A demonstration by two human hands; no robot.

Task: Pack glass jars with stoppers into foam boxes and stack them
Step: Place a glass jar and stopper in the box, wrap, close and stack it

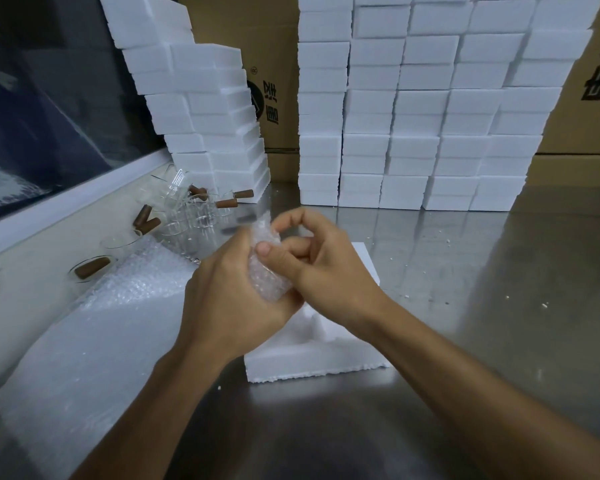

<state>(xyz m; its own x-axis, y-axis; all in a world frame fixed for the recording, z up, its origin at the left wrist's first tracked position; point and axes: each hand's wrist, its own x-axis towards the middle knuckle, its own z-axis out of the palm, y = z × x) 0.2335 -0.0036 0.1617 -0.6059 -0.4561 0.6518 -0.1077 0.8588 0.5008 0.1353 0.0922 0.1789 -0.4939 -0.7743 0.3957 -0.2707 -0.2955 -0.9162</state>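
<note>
Both hands curl around a bubble-wrapped bundle (pixel 269 268) above an open foam box (pixel 319 355) on the desk (pixel 499 306): the left hand (pixel 236 299) grips it from below, the right hand (pixel 323 258) pinches its top. Forearms converge from the bottom edge. Glass jars (pixel 184 209) lie left; stacked foam boxes (pixel 413 116) wall the back.

A packing workshop: stacked foam boxes (pixel 413 109) and cardboard cartons (pixel 582 98) behind a steel worktable (pixel 499 271).

Bare steel table (pixel 482 271) lies open at right; foam box stacks (pixel 413 133) wall the back, loose jars (pixel 187 209) crowd the left.
</note>
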